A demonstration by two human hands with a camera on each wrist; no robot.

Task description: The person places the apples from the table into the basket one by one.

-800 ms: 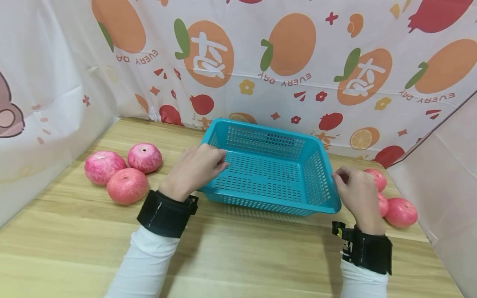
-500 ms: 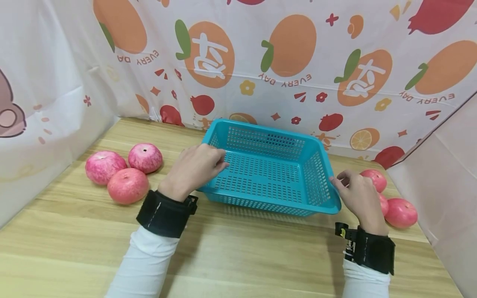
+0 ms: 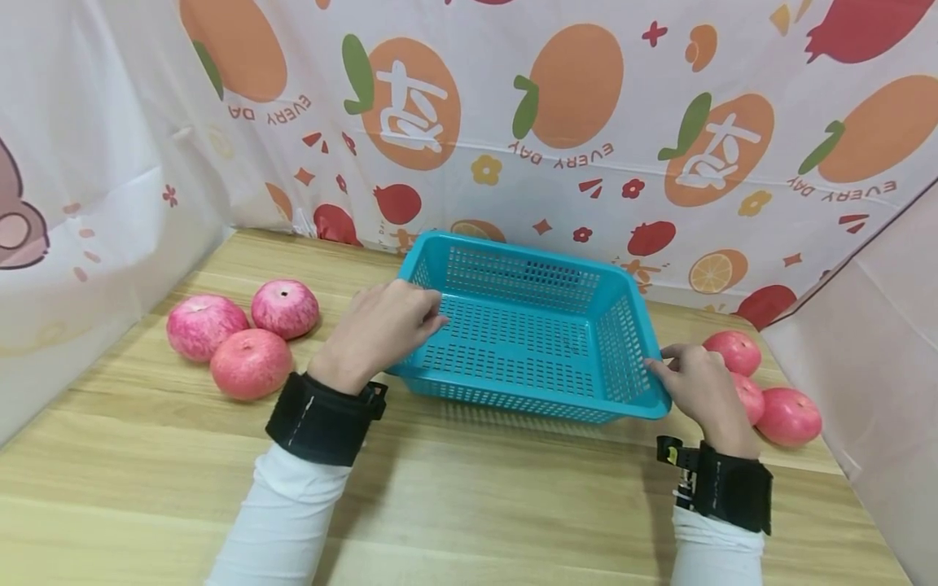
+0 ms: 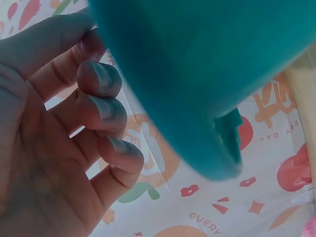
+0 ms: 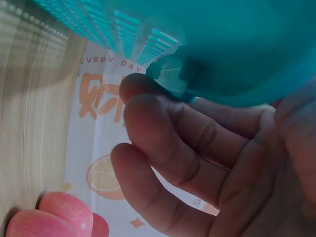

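Note:
A teal plastic basket (image 3: 506, 354) with perforated walls and floor stands near the back of the wooden table, with nothing inside it. My left hand (image 3: 381, 330) pinches its left rim, the thumb over the inner side; in the left wrist view the other fingers (image 4: 111, 111) curl loosely beside the rim. At the right end my right hand (image 3: 699, 387) grips the rim, thumb on top. From the right wrist view, the fingers (image 5: 158, 133) are bent beneath that rim.
Several pink round fruits, likely apples, lie in two groups: one (image 3: 251, 364) at the left, another (image 3: 787, 417) beside my right hand. A fruit-printed curtain (image 3: 484, 122) hangs behind the basket. The wooden tabletop (image 3: 513, 505) stretches toward me.
My right hand has shifted slightly toward me along the basket's right rim, and its thumb now lies over the edge. My left hand, the basket and the fruits stay nearly still.

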